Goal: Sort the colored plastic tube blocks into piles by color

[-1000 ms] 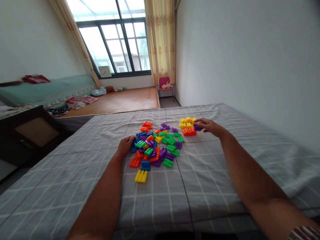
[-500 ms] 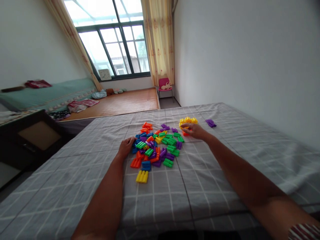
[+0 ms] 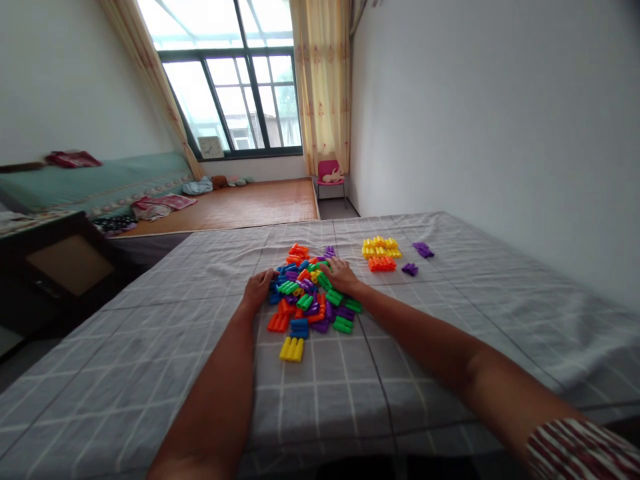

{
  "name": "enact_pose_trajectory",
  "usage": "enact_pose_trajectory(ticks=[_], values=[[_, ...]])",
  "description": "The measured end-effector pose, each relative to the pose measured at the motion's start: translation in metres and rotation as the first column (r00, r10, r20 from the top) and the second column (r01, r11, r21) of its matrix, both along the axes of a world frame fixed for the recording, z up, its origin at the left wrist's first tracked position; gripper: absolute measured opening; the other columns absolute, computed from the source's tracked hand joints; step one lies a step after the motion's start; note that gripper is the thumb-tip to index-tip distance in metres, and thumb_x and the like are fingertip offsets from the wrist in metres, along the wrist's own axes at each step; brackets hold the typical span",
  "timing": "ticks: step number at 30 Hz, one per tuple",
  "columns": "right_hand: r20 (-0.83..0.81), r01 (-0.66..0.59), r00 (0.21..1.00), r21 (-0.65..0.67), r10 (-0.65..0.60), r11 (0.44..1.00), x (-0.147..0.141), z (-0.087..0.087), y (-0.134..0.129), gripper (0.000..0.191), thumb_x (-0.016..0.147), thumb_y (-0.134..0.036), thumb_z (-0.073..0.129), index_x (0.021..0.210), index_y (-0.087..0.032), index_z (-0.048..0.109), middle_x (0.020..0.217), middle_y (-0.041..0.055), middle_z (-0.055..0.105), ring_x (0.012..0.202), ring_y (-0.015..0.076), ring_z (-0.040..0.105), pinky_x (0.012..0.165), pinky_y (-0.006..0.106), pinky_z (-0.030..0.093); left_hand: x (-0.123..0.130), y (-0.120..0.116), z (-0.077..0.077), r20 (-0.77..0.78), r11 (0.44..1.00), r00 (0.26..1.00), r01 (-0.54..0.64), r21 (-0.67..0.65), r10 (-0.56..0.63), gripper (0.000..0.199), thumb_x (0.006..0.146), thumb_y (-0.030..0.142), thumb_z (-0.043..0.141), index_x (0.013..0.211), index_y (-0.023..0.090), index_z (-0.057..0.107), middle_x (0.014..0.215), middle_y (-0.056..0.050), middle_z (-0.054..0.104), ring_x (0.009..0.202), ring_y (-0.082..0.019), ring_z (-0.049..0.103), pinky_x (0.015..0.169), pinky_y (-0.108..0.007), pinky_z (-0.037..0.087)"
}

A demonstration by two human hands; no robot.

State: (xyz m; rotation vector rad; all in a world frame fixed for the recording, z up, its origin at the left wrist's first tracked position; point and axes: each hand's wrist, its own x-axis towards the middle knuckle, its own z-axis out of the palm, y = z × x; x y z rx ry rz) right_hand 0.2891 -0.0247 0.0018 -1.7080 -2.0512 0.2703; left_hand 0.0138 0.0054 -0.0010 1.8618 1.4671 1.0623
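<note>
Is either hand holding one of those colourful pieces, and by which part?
It can't be told: the right hand is at the green pieces, its grip unclear; the left hand is at blue pieces, showing no clear hold.

the left grip [image 3: 260, 285] rests against the left edge of a colourful block pile [image 3: 303, 302]; the right grip [image 3: 336, 272] lies over its right side. yellow blocks [image 3: 381, 248] sit just behind orange blocks [image 3: 382, 265] on checked cloth [image 3: 190, 293].

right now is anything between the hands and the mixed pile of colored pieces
Nothing visible: the left hand is at the left edge of the mixed pile, the right hand over its right side.
</note>
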Motion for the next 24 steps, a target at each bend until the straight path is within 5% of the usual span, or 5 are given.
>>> enact_pose_trajectory(ticks=[6, 9, 13, 16, 24], values=[[-0.185, -0.182, 0.965, 0.035, 0.186, 0.983, -0.029, 0.032, 0.001, 0.048, 0.098, -0.041, 0.037, 0.134, -0.013, 0.049, 0.137, 0.0124, 0.053, 0.129, 0.0225, 0.045, 0.108, 0.035, 0.032, 0.0, -0.002, -0.003, 0.15, 1.0, 0.989, -0.015, -0.008, 0.015, 0.067, 0.078, 0.069, 0.043, 0.095, 0.012, 0.073, 0.09, -0.008, 0.074, 0.086, -0.023, 0.066, 0.074, -0.029, 0.049], [-0.21, -0.154, 0.963, 0.093, 0.17, 0.984, 0.026, 0.05, -0.006, 0.039, 0.095, -0.039, 0.044, 0.127, -0.019, 0.056, 0.119, 0.0084, 0.065, 0.109, 0.02, 0.059, 0.097, 0.034, 0.043, 0.001, -0.003, 0.0, 0.13, 1.0, 0.991, -0.023, -0.008, 0.024, 0.065, 0.08, 0.067, 0.043, 0.094, 0.011, 0.073, 0.089, -0.008, 0.074, 0.085, -0.023, 0.066, 0.073, -0.029, 0.049], [-0.178, 0.135, 0.977, 0.118, -0.113, 0.984, 0.147, 0.063, -0.026, 0.035, 0.082, -0.042, 0.063, 0.109, -0.022, 0.065, 0.098, 0.0067, 0.069, 0.085, 0.019, 0.064, 0.079, 0.03, 0.051, 0.0, -0.002, 0.003, 0.007, 0.999, 0.999, -0.035, -0.016, 0.035, 0.062, 0.083, 0.062, 0.039, 0.096, 0.012, 0.074, 0.085, -0.006, 0.074, 0.083, -0.023, 0.065, 0.071, -0.027, 0.047], [-0.144, 0.23, 0.966, 0.091, -0.216, 0.969, 0.212, 0.051, -0.046, 0.037, 0.071, -0.043, 0.072, 0.097, -0.018, 0.068, 0.091, 0.009, 0.069, 0.082, 0.0219, 0.064, 0.075, 0.031, 0.051, -0.001, -0.001, 0.004, -0.064, 0.999, 0.998, -0.031, -0.02, 0.03, 0.061, 0.084, 0.061, 0.039, 0.097, 0.012, 0.074, 0.083, -0.005, 0.074, 0.081, -0.022, 0.064, 0.067, -0.026, 0.045], [-0.194, 0.247, 0.948, -0.045, -0.251, 0.968, 0.289, 0.007, -0.035, 0.035, 0.07, -0.033, 0.067, 0.102, -0.018, 0.068, 0.1, 0.0072, 0.071, 0.092, 0.0223, 0.064, 0.085, 0.035, 0.05, -0.001, -0.005, 0.009, -0.126, 0.999, 0.991, -0.049, 0.008, 0.05, 0.059, 0.083, 0.058, 0.041, 0.097, 0.011, 0.074, 0.082, -0.005, 0.073, 0.083, -0.023, 0.063, 0.07, -0.026, 0.045]])
